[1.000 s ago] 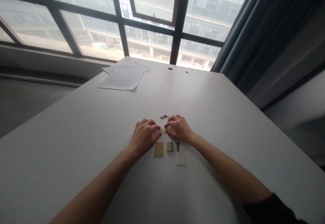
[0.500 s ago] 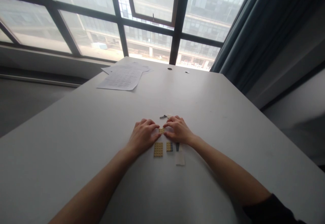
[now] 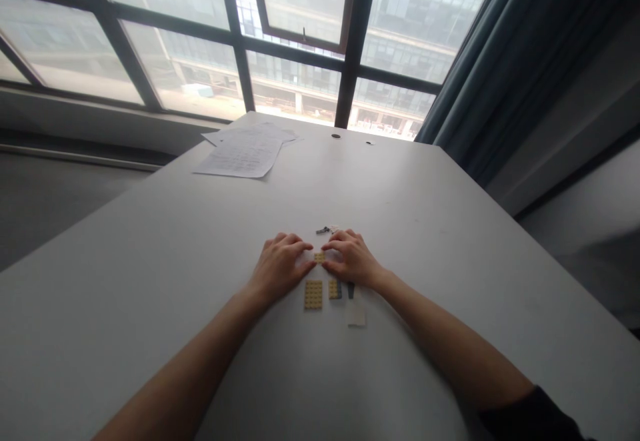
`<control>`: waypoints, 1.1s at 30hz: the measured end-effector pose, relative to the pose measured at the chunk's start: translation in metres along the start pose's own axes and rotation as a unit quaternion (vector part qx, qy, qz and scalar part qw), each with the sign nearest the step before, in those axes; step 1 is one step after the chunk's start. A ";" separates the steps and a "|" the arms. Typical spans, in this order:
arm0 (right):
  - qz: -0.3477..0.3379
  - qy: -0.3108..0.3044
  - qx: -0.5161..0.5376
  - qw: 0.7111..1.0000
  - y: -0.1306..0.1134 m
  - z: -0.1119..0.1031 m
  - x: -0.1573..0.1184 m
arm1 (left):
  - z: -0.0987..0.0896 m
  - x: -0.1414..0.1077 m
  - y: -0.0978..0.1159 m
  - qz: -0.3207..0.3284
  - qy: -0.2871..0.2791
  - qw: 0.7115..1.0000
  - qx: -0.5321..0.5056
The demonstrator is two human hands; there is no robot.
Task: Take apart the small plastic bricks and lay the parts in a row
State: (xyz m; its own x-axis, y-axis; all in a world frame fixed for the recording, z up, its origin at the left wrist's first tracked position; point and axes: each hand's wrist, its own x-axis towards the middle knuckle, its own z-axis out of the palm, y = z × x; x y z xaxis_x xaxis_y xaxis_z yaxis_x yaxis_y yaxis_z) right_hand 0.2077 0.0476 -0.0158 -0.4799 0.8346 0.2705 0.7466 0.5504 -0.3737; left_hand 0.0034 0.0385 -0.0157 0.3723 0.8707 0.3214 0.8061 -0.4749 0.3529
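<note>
Between my two hands lies a small yellow studded building plate (image 3: 319, 257) on the white table. My right hand (image 3: 351, 256) pinches its right part, thumb at the near edge and fingers at the far edge. At its left side is my left hand (image 3: 284, 262), thumb and forefinger apart with a slight gap to the plate. Closer to me lie a larger yellow studded plate (image 3: 313, 295) and a small yellow-and-grey studded piece (image 3: 335, 289). A dark grey piece (image 3: 351, 290) sits partly beneath my right wrist, with a pale flat square (image 3: 357, 314) below it.
Beyond my hands lie a small grey piece (image 3: 323, 230) and some tiny white pieces (image 3: 334, 229). Printed paper sheets (image 3: 240, 157) rest at the far left of the white table (image 3: 400, 201). Windows and a dark curtain (image 3: 470, 67) stand behind the table.
My left fingers have drawn slightly leftward, off the small yellow plate. My right hand stays at it, and the other pieces lie as before.
</note>
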 end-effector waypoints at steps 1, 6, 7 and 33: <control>0.001 0.002 0.000 1.000 -0.001 0.000 0.000 | -0.001 0.000 -0.001 -0.008 0.007 1.000 -0.005; 0.000 0.009 -0.007 1.000 -0.006 0.002 0.002 | -0.005 0.001 -0.002 -0.031 0.033 0.999 -0.018; -0.001 0.009 -0.008 1.000 -0.007 0.003 0.003 | -0.005 0.001 -0.002 -0.031 0.037 0.999 -0.019; 0.028 0.059 -0.053 0.996 0.029 -0.051 -0.113 | 0.000 -0.002 -0.005 -0.005 0.067 0.998 -0.002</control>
State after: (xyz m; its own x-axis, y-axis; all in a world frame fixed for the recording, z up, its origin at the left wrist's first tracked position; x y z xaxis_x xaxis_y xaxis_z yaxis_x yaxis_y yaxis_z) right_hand 0.3070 -0.0315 -0.0124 -0.3833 0.8517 0.3573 0.8184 0.4925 -0.2961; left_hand -0.0013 0.0391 -0.0186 0.2990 0.8509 0.4318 0.8074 -0.4668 0.3608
